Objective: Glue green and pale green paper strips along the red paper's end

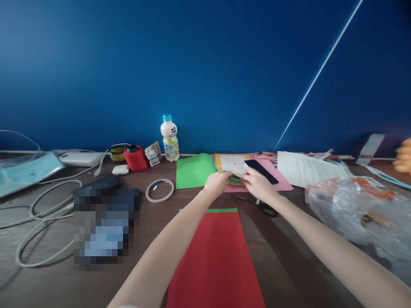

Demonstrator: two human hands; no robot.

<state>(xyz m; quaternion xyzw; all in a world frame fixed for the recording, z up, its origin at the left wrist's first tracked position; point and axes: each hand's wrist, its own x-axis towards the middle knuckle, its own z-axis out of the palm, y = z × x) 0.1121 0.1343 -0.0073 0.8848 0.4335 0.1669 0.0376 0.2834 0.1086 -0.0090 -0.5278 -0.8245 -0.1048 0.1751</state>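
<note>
Both arms reach forward over the desk. My left hand [218,183] and my right hand [258,184] are closed in pinches on either side of a small green paper piece [236,180]. A yellow-bordered sheet [229,161] and a pink sheet [284,179] lie behind and under them. A black-screened phone [263,172] rests just past my right hand. Below that hand are scissors [266,208] with dark handles. A flat green sheet [194,173] lies left of my left hand. Between my forearms is a long red sheet [220,256], with a green strip showing at its far edge.
On the left are a white ring [159,190], a bottle [170,139], a red roll [136,158], a white case [120,170], looped cables [22,244] and a blurred-out device [107,231]. To the right lie a printed paper [308,169] and a clear plastic bag [349,209].
</note>
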